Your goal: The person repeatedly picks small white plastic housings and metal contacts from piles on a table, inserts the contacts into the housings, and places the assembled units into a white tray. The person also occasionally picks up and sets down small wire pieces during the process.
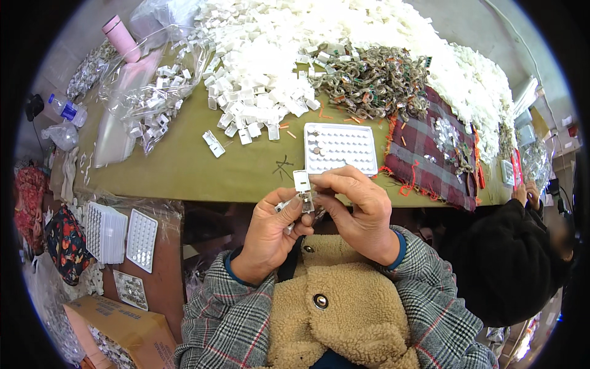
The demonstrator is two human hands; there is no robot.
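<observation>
Near the table's front edge, my left hand (pixel 270 234) is closed around a small white plastic case (pixel 301 180) whose lid stands up, with another white piece (pixel 284 208) partly seen between the fingers. My right hand (pixel 359 212) meets it from the right, index finger against the case, thumb and fingers bent together. Whatever is pinched there is mostly hidden. Just beyond my hands lies a white tray (pixel 350 154) with rows of small cells and a few small round pieces at its left. A loose white case (pixel 213 143) rests further left.
White cases (pixel 246 98) are heaped across the far table, beside a tangle of wired small parts (pixel 372 80). A plaid cloth (pixel 430 147) with orange frayed edges lies right. Stacked trays (pixel 106 234) and a cardboard box (pixel 132 323) stand left. A dark-clothed person (pixel 510 264) sits right.
</observation>
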